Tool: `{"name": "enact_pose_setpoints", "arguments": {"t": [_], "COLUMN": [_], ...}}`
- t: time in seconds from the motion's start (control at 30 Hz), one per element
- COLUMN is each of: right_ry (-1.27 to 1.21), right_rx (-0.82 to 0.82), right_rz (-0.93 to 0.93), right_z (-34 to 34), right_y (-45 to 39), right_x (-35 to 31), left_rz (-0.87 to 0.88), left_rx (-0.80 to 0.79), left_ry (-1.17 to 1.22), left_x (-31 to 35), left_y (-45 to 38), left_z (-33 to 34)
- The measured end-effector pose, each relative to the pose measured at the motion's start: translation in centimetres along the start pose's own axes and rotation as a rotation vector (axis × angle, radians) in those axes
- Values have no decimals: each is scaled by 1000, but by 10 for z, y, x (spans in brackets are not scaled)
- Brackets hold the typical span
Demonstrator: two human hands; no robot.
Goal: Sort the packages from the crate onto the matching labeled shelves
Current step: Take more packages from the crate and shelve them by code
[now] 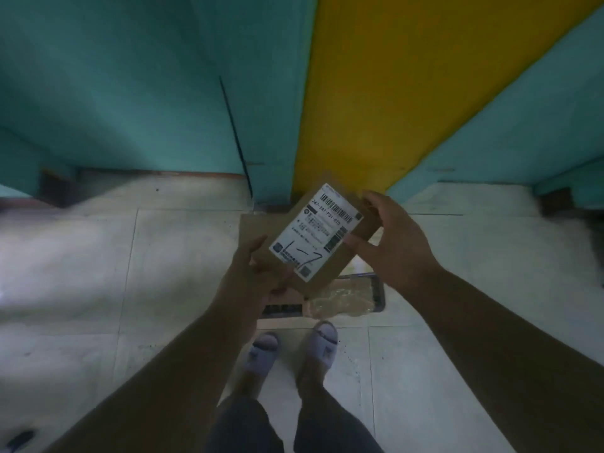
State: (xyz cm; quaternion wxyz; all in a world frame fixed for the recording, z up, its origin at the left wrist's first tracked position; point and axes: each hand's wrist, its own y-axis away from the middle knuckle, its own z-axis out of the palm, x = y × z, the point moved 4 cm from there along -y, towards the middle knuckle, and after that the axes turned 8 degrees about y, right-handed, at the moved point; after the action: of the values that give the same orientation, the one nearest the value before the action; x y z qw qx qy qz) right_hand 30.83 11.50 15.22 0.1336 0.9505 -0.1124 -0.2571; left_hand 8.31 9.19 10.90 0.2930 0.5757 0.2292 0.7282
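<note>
Here, the head view looks almost straight down. A flat brown cardboard package [323, 256] is held at the centre of the frame, tilted so that its white shipping label [315, 232] faces the camera. The orientation appears deliberate: it presents the barcode and the handwritten mark (it reads roughly "1-7") for reading before a shelf is chosen.

The left hand [253, 273] grips the lower-left edge of the package, thumb on top and fingers curled beneath. The right hand [389, 237] pinches the upper-right edge between thumb and fingers. Support at two opposite edges keeps the thin package level and the label unobstructed.

Directly below the package, at centre-bottom of the frame, the dark-rimmed crate [379, 291] rests on the pale tiled floor [81, 273], just ahead of the person's feet in grey slippers [264, 353]. A clear-wrapped package [341, 299] lies inside it; the remaining contents are hidden by the hands.

Across the upper frame stand teal panels [114, 76] and one yellow panel [392, 86]. No shelf labels are legible here.

Judged step: label reading, package lifted clear of the crate, placement not yet begun.
</note>
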Motion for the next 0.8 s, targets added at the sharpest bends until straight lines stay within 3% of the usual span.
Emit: {"name": "enact_pose_setpoints", "arguments": {"t": [0.1, 0.27, 0.4, 0.47, 0.63, 0.8], "right_ry": [-4, -182, -354, -369, -351, -348], "right_rx": [141, 352, 475, 541, 664, 740], "right_rz": [128, 338, 499, 528, 584, 654], "right_z": [-61, -123, -163, -186, -254, -316], "right_y": [45, 138, 209, 238, 310, 385], "right_x": [18, 66, 110, 139, 238, 342], "left_rz": [46, -90, -96, -20, 479, 482], "left_rx": [-100, -304, -435, -467, -616, -878], "left_ry": [-73, -112, -251, -356, -831, -928], "left_x": [14, 6, -4, -9, -37, -93], "left_y": [34, 65, 99, 117, 158, 203], "left_z": [46, 132, 210, 253, 385, 508]}}
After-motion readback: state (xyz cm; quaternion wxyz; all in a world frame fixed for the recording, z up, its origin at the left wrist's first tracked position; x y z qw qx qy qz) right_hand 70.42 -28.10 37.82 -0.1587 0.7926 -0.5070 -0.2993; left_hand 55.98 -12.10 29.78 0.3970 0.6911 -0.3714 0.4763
